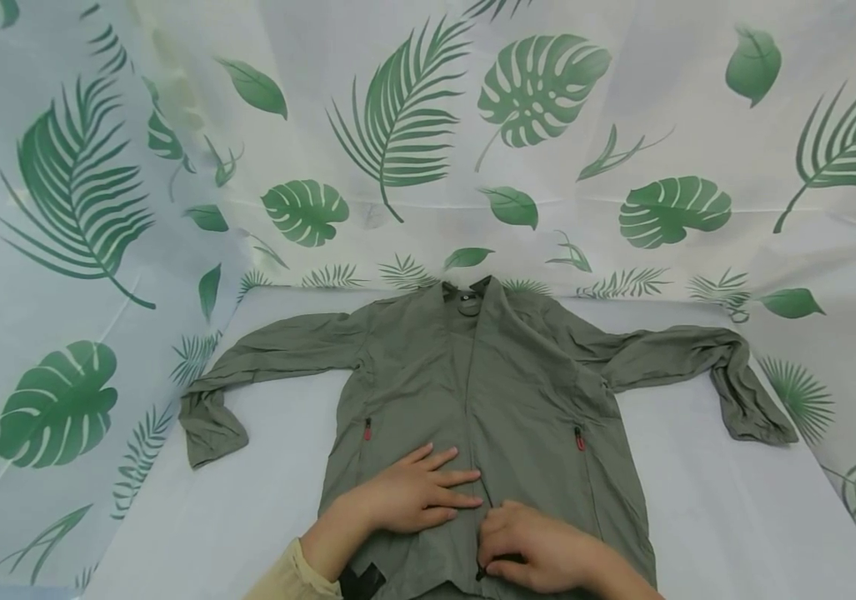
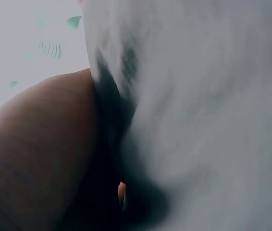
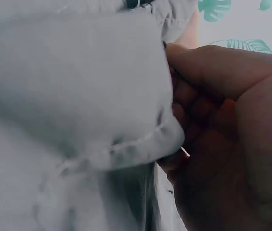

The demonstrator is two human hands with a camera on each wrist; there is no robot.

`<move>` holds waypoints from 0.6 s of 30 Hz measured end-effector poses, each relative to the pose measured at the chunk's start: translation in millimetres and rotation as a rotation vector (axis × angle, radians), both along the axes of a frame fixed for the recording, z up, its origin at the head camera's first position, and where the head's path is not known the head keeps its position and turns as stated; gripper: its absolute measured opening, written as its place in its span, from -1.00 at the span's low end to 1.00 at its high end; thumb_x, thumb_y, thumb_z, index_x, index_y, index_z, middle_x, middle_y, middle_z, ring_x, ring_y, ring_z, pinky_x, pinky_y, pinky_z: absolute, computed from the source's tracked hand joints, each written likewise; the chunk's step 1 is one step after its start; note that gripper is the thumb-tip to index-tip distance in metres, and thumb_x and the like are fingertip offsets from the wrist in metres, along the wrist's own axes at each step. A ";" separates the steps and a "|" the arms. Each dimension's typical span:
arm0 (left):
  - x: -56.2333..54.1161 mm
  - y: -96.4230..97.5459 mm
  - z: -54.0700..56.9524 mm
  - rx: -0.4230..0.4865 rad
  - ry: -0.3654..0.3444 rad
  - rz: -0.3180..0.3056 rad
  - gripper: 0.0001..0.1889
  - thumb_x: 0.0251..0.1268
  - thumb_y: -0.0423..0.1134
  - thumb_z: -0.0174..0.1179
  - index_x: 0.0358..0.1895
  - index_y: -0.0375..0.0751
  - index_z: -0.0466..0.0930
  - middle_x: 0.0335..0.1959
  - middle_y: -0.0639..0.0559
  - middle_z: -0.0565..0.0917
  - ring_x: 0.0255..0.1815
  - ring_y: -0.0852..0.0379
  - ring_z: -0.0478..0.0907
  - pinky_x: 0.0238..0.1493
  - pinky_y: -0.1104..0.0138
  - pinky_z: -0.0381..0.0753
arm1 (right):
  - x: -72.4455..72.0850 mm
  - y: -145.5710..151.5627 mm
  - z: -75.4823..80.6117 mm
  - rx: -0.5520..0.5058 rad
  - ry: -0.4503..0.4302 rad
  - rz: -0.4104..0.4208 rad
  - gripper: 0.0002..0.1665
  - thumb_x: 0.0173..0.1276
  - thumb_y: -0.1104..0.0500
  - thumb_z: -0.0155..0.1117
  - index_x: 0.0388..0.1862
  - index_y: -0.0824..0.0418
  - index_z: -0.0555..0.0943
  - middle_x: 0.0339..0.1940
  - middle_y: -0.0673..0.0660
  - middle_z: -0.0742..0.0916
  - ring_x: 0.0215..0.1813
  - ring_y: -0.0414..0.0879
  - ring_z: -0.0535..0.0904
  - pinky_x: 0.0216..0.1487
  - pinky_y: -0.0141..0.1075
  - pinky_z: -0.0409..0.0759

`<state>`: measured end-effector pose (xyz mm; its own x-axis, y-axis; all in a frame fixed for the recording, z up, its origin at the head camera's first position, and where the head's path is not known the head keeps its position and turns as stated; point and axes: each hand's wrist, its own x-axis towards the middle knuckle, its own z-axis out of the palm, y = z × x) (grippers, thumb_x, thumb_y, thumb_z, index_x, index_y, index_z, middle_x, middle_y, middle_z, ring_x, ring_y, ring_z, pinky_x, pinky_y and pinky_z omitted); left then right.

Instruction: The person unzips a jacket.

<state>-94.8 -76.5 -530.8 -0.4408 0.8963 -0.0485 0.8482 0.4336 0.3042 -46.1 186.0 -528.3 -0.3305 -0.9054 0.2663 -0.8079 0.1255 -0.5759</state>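
Observation:
An olive-green jacket point(image 1: 412, 383) lies front up, its collar at the far side and its sleeves spread out. My left hand point(image 1: 416, 493) rests flat on the lower front with fingers spread, the tips by the centre front edge. To its right, my right hand point(image 1: 536, 546) has curled fingers and grips the jacket's front edge near the hem. A small dark piece shows below those fingers; its kind is unclear. In the right wrist view, thumb and fingers of the right hand point(image 3: 222, 91) pinch the edge of the fabric point(image 3: 92, 86). The left wrist view is mostly blurred fabric point(image 2: 213, 96).
Beneath the jacket is a white table surface point(image 1: 285, 450). Leaf-printed white curtains point(image 1: 428, 167) rise behind it and at both sides. Red zipper pulls point(image 1: 580, 442) mark the jacket's pockets. Both cuffs bend toward me, the right cuff point(image 1: 761, 421) near the table's edge.

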 end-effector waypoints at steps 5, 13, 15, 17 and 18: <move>-0.4 0.8 -1.4 -0.003 -0.005 0.001 -0.59 0.60 0.10 -0.15 0.42 0.50 0.30 0.56 0.38 0.16 0.63 0.00 0.03 0.62 -0.11 0.12 | 0.1 1.6 -1.2 0.009 -0.079 0.042 -0.87 0.46 0.13 0.24 -0.23 -0.13 0.67 -0.30 -0.22 0.65 -0.28 -0.43 0.41 -0.14 -0.61 0.33; -5.8 -2.6 -6.2 0.057 -0.041 -0.034 -0.57 0.56 0.09 -0.06 0.43 0.39 0.35 0.57 0.28 0.18 0.62 -0.01 0.03 0.63 -0.11 0.08 | -5.5 3.9 -6.8 -0.016 -0.195 0.063 -0.84 0.52 0.15 0.16 -0.14 -0.09 0.66 -0.23 -0.18 0.68 -0.24 -0.38 0.47 -0.11 -0.60 0.45; -8.0 -3.8 -8.1 0.075 -0.040 -0.032 -0.55 0.53 0.10 -0.02 0.42 0.36 0.37 0.57 0.24 0.20 0.62 -0.01 0.06 0.63 -0.10 0.08 | -7.3 3.7 -8.3 -0.046 -0.160 0.086 -0.84 0.52 0.17 0.16 -0.14 -0.08 0.65 -0.23 -0.17 0.68 -0.26 -0.36 0.48 -0.11 -0.62 0.46; -10.0 -4.5 -9.5 0.075 -0.032 -0.020 -0.53 0.51 0.13 -0.01 0.43 0.35 0.36 0.57 0.24 0.19 0.62 0.00 0.06 0.64 -0.09 0.07 | -8.4 3.7 -8.8 -0.063 -0.126 0.110 -0.85 0.51 0.17 0.16 -0.15 -0.08 0.65 -0.25 -0.17 0.67 -0.27 -0.35 0.47 -0.11 -0.65 0.44; -10.7 -4.6 -10.1 0.070 -0.025 -0.013 -0.52 0.51 0.14 -0.02 0.44 0.36 0.33 0.57 0.25 0.18 0.62 0.00 0.06 0.64 -0.09 0.06 | -8.8 3.9 -8.8 -0.065 -0.111 0.120 -0.85 0.51 0.17 0.17 -0.16 -0.08 0.64 -0.25 -0.18 0.67 -0.28 -0.35 0.47 -0.12 -0.65 0.41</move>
<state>-105.5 -81.1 -540.8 -0.4285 0.9036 0.0036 0.8453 0.3994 0.3547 -54.9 189.8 -537.2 -0.2515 -0.9223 0.2935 -0.7457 -0.0087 -0.6662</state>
